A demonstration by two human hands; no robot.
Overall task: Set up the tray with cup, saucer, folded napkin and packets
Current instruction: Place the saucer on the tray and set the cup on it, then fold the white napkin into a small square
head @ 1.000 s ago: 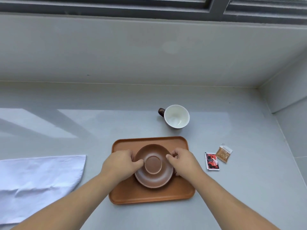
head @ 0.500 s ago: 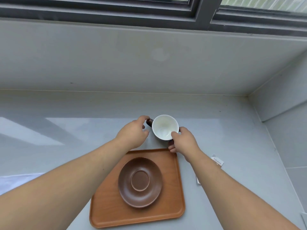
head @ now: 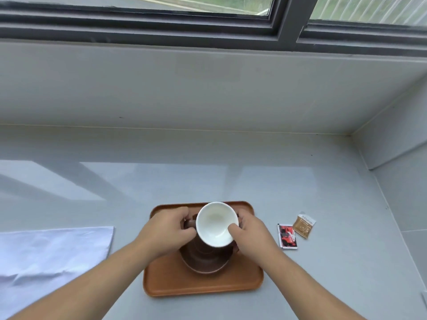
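White-lined brown ceramic cup [head: 216, 224] held above round brown saucer [head: 204, 259] on orange-brown rounded rectangular tray [head: 201, 282], grey countertop [head: 323, 195] beneath. Left hand [head: 165, 229] closed on cup's dark handle; right hand [head: 250, 232] gripped opposite side, thumb over rim. Whether cup touched saucer: could not tell. Red-and-white packet [head: 287, 235] and brown packet [head: 303, 225] lay just beside each other on counter, right of tray. White cloth napkin [head: 50, 257] lay creased on counter, well left of tray.
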